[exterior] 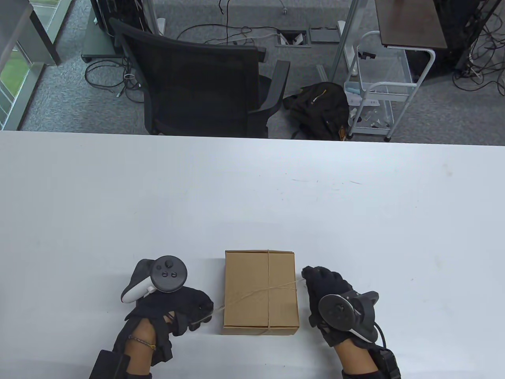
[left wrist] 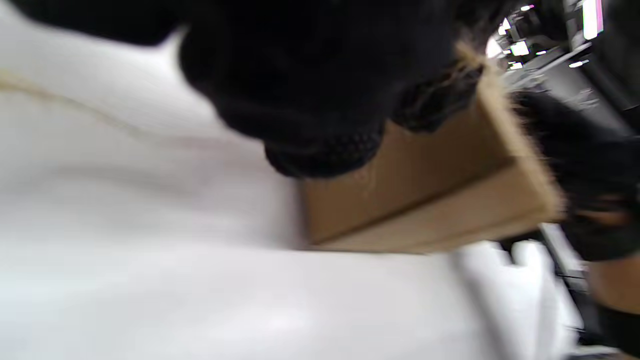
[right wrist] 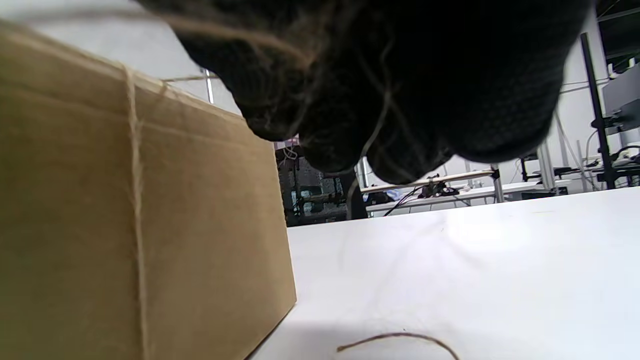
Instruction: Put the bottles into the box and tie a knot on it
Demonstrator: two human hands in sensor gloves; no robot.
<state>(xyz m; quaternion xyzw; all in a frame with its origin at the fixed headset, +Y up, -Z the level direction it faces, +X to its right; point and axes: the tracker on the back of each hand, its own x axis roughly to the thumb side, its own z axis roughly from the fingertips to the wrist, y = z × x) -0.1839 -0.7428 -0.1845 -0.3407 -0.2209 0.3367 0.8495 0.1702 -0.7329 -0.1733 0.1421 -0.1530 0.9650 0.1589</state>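
Observation:
A closed brown cardboard box [exterior: 260,292] stands on the white table [exterior: 252,189] near its front edge. Thin twine [exterior: 268,276] runs lengthwise over the lid and crosses a second strand that goes diagonally from side to side. My left hand [exterior: 197,312] is just left of the box and pinches one end of the twine. My right hand [exterior: 311,276] is at the box's right side and pinches the other end. The box [left wrist: 425,200] fills the left wrist view behind my fingers. In the right wrist view the box [right wrist: 135,210] has twine [right wrist: 135,200] down its side. No bottles are in sight.
A loose twine tail [right wrist: 395,340] lies on the table by the box. Beyond the table's far edge stand a black office chair [exterior: 205,87], a black bag [exterior: 319,106] on the floor and a white wire cart [exterior: 378,87].

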